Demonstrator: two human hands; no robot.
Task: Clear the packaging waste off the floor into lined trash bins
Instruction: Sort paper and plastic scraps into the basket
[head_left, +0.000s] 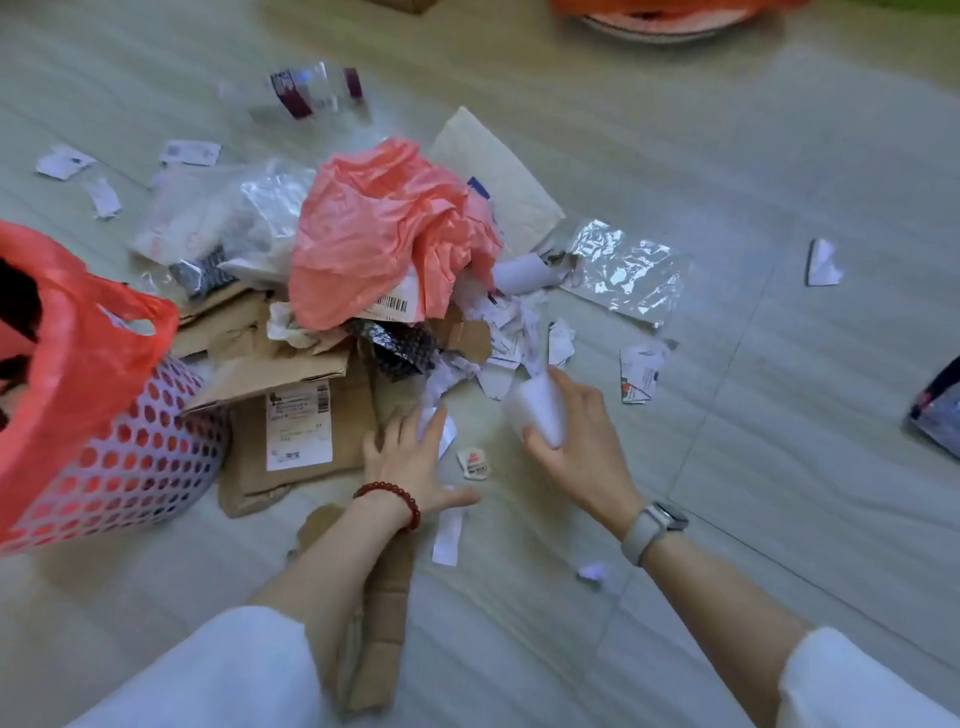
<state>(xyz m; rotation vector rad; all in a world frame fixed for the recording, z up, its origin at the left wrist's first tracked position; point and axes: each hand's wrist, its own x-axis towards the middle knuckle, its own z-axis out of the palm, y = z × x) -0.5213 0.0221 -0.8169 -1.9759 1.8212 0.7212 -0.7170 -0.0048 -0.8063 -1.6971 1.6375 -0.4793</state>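
A heap of packaging waste lies on the floor: a crumpled pink plastic bag (384, 228) on top, torn brown cardboard (291, 415) with a shipping label, clear plastic wrappers (623, 270) and torn white paper scraps (509, 332). At the left stands a perforated white bin (130, 462) lined with a red bag (62, 338). My left hand (410, 457), fingers spread, rests flat on paper scraps beside the cardboard. My right hand (576, 441) is closed around a blurred white paper piece (537, 410).
Loose paper bits lie scattered on the tiles, such as a white strip (449, 535) and a torn scrap (823, 262) to the right. A second red-lined bin (660, 15) sits at the top edge. A dark printed package (937, 410) lies at the right edge.
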